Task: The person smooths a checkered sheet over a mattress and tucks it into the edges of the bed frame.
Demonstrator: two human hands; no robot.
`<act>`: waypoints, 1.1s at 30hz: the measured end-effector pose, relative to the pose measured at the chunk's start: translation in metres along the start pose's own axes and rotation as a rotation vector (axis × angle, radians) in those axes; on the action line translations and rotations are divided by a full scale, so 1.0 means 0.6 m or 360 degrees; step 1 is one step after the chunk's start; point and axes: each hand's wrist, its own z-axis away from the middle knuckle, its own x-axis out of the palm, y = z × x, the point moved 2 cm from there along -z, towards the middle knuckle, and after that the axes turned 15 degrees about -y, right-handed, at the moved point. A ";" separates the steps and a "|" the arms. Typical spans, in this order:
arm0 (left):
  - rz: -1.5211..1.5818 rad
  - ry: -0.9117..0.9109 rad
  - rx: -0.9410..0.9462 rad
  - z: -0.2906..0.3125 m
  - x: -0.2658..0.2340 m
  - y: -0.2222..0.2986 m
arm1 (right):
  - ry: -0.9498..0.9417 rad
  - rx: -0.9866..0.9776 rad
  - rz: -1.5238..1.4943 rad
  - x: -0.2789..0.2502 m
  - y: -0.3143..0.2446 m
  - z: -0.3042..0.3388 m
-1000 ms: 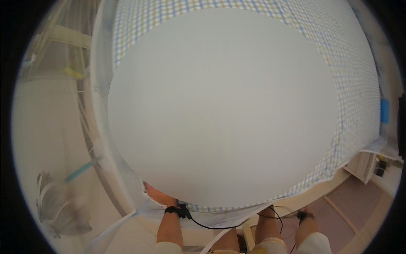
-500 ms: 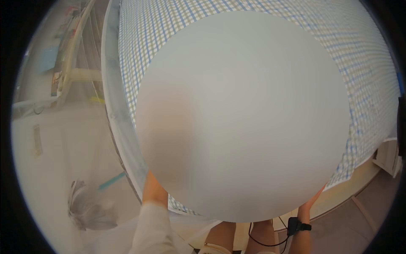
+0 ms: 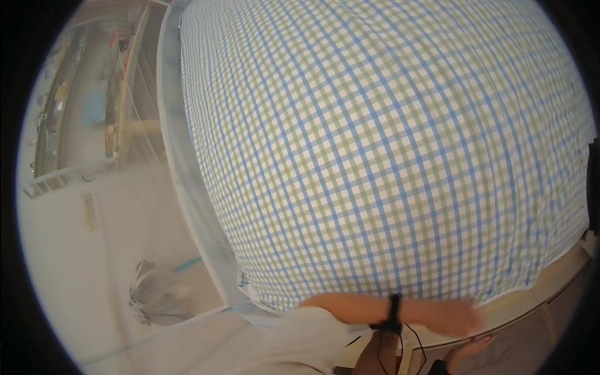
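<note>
A checked sheet (image 3: 375,162) in blue, green and white spreads over a bed, with small creases toward its right side. My left hand (image 3: 459,317), smeared by motion, reaches across to the right along the sheet's near edge. A black band (image 3: 394,312) circles its wrist, and its fingers cannot be made out. Lower down, off the sheet, is my right hand (image 3: 472,350), its fingers stretched out and nothing seen in them. A black device (image 3: 439,367) sits at that wrist, partly cut off by the picture's edge.
Pale translucent netting (image 3: 194,181) hangs along the bed's left side. Behind it stand a fan (image 3: 147,294) and shelves (image 3: 119,94) holding several items. A pale bed edge (image 3: 531,294) runs along the near right, above brown flooring (image 3: 519,340). Thin black cables (image 3: 420,344) hang near my wrists.
My left arm has swung from the left side across to the right. My right hand has moved down, near my left. Earlier, a blurred grey disc covered the middle of the view.
</note>
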 end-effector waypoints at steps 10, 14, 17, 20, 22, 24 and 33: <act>-0.1495 0.2280 -0.2020 0.767 -0.571 -0.023 | -0.1049 0.0930 -0.1105 -0.037 -0.095 0.113; -0.1728 0.1114 -0.1685 0.546 -0.557 -0.100 | -0.1547 0.1253 -0.0971 -0.148 -0.193 -0.015; -0.0969 0.0591 -0.0893 0.147 -0.299 -0.115 | -0.1417 0.0661 -0.0630 -0.103 -0.125 0.088; -0.0108 -0.0252 -0.0385 -0.077 -0.010 -0.047 | -0.0949 0.1715 -0.1533 -0.070 -0.169 0.068; 0.0031 -0.0666 0.0108 -0.194 0.110 -0.011 | -0.0968 0.1652 -0.1499 -0.086 -0.161 0.041; -0.0015 -0.0128 0.0297 -0.141 0.043 0.047 | -0.1019 0.1587 -0.1511 -0.119 -0.155 0.034; -0.1726 0.2378 -0.1689 0.552 -0.607 -0.035 | -0.1188 0.1628 -0.1826 -0.097 -0.187 0.064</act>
